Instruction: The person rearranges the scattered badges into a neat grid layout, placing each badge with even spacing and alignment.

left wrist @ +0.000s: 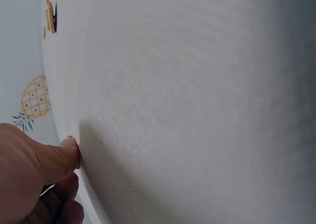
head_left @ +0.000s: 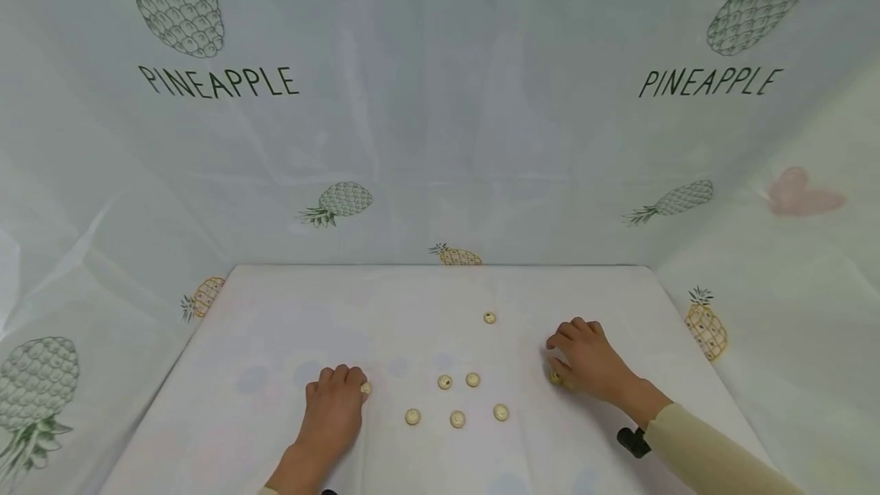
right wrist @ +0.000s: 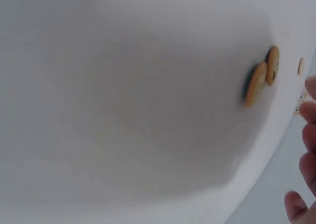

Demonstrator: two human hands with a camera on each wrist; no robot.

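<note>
Directly between the left hand (head_left: 334, 412) and the right hand (head_left: 590, 361), six pale discs (head_left: 457, 419) lie scattered on the counter (head_left: 296, 312), one farther out than the rest. A stretch of counter separates the right fingers from these; well beyond both hands' fingertips, its far edge meets a pineapple-print sheet (head_left: 440, 113). The left fingers pinch a seventh disc (head_left: 367, 388), partly covered. Bent and apart, the right fingers hover beside two more discs (head_left: 555, 379), one mostly hidden.

The left grip (head_left: 334, 406) holds a disc (head_left: 367, 388); six discs (head_left: 457, 419) lie on the worktop (head_left: 289, 304), right grip (head_left: 590, 361) beyond.
</note>
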